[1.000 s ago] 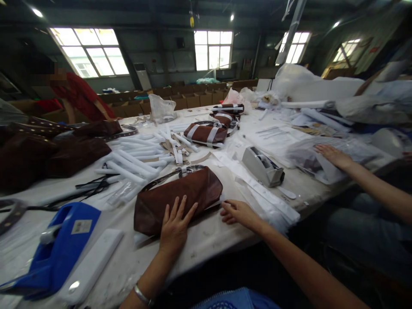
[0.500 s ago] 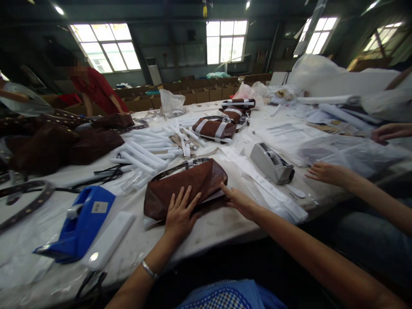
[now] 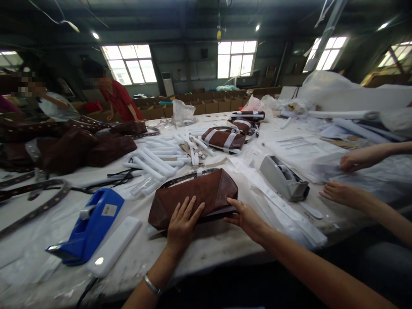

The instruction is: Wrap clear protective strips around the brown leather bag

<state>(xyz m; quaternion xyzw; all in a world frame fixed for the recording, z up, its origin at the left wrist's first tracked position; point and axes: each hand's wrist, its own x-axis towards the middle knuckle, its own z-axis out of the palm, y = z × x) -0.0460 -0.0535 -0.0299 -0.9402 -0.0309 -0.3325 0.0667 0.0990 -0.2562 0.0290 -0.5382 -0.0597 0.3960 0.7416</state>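
A brown leather handbag [image 3: 193, 193] lies on its side at the table's near edge, its dark strap along the far side. My left hand [image 3: 183, 221] rests flat on the bag's near face with the fingers spread. At the bag's right end, my right hand [image 3: 246, 216] touches the corner with its fingertips, fingers apart. A pale layer shows under the bag's right side. To the left sit a blue tape dispenser [image 3: 88, 225] and a white oblong device [image 3: 114, 246] with a cord. A grey tape dispenser [image 3: 283, 178] stands to the right.
White rolled tubes [image 3: 157, 159] and paper strips lie behind the bag. Taped brown bags [image 3: 225, 139] sit farther back, and more brown bags [image 3: 80, 146] are heaped at left. A co-worker's hands [image 3: 350, 193] handle clear plastic at right. Other people stand at far left.
The view has tilted up and turned slightly left. Both my hands remain on the bag. The co-worker's far hand has moved inward over the plastic, closer to their other hand.
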